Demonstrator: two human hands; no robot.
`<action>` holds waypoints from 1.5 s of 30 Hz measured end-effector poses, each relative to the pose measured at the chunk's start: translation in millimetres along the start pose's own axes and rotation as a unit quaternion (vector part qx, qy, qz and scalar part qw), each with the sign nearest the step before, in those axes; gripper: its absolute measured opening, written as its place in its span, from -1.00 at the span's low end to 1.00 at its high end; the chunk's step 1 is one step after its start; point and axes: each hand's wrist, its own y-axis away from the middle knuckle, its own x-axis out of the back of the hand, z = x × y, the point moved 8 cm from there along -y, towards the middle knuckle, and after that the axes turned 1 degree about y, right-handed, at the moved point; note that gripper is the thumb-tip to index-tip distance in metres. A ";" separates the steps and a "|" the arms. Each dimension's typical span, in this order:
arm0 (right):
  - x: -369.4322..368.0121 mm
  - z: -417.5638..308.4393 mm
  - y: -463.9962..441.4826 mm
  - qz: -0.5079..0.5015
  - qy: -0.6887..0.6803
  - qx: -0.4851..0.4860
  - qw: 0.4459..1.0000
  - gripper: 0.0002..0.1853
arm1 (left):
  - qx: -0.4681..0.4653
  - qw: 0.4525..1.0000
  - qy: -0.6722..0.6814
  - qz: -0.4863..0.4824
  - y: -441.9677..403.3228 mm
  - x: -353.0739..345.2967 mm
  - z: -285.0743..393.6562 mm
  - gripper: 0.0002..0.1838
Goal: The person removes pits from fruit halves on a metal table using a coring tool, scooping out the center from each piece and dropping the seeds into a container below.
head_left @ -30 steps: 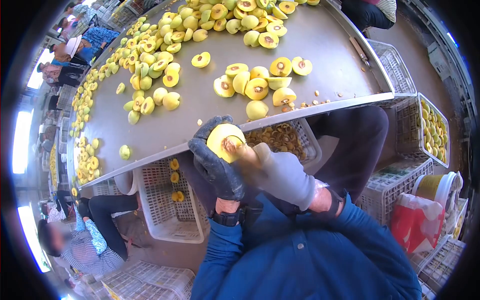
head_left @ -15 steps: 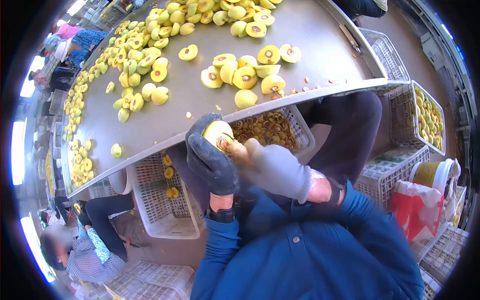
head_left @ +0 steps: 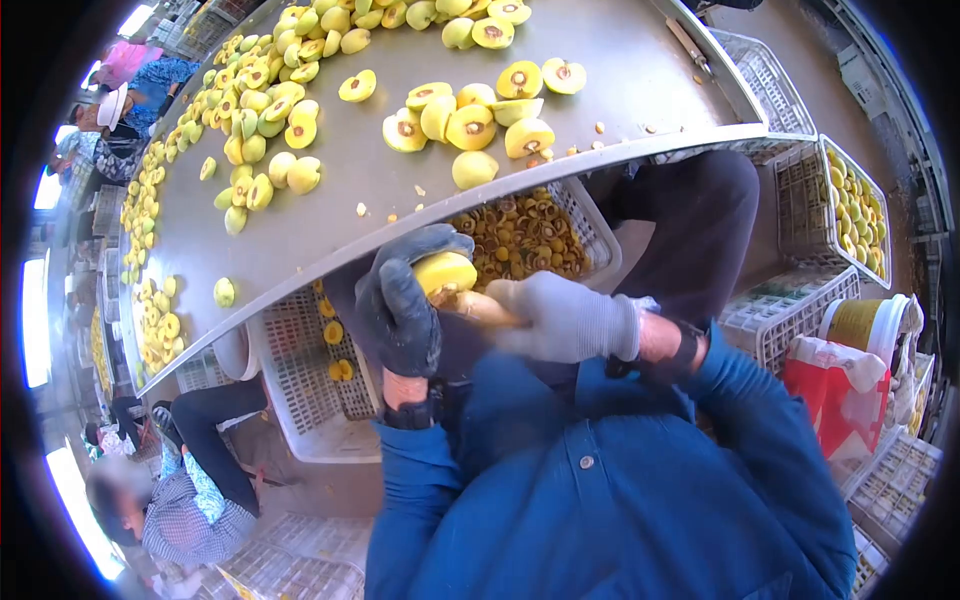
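My left hand [head_left: 405, 305], in a dark, dusty glove, is closed round a yellow peach half [head_left: 445, 272] above my lap. My right hand [head_left: 568, 318], in a pale grey glove, grips a tan, wooden-looking tool handle [head_left: 488, 309]. The handle's far end meets the lower side of the peach half; its tip is hidden there. Beyond my hands, several peach halves [head_left: 471, 127] lie on the metal table [head_left: 350, 190], many with brown centres. Below the table edge sits a crate [head_left: 603, 245] filled with brown pits and scraps.
A knife-like tool [head_left: 688, 45] lies along the table's right rim. At left under the table stands a white crate [head_left: 335, 443] with some peach pieces. Right of me are a crate of peaches [head_left: 855, 215] and a bucket [head_left: 865, 325]. A person [head_left: 195, 510] sits at lower left.
Both hands have come slightly lower in view, and the peach half has tilted in my left hand. My right hand has shifted right with the handle. The whole view has moved a little.
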 end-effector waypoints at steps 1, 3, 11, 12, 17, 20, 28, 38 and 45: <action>-2.6 2.1 1.5 -0.017 -0.042 -0.030 0.999 -0.76 | -0.011 0.999 -0.026 -0.026 -4.2 0.9 3.0 -0.22; -18.0 -3.7 11.2 -0.146 -0.304 -0.163 0.927 -0.75 | 0.006 0.999 0.035 -0.014 -7.1 -2.9 10.8 -0.24; -22.9 -5.0 13.0 -0.255 -0.594 -0.147 0.749 -0.77 | 0.065 0.966 0.245 0.040 -16.9 -17.5 -6.6 -0.34; -20.4 2.1 14.6 -0.274 -0.624 -0.143 0.718 -0.77 | 0.112 0.943 0.296 0.099 -18.3 -9.8 -20.0 -0.31; 36.3 94.8 -0.8 -0.057 0.378 -0.151 0.912 -0.65 | 0.101 0.952 0.212 0.195 -21.0 43.2 -45.6 -0.25; 38.5 111.1 8.0 0.007 0.290 -0.138 0.947 -0.64 | 0.055 0.954 0.132 0.264 -3.8 106.6 -65.2 -0.32; 37.3 70.0 0.5 0.046 0.252 -0.011 0.967 -0.68 | -0.120 0.832 -0.526 0.132 -48.7 207.7 -47.8 -0.71; 20.3 83.5 12.3 0.007 0.215 -0.056 0.975 -0.71 | 0.109 0.717 -0.679 -0.113 -224.9 149.1 -170.8 -0.27; 32.6 53.5 -22.9 0.088 0.090 -0.053 0.991 -0.71 | 0.118 0.991 0.055 -0.020 -151.3 149.3 -137.1 -0.65</action>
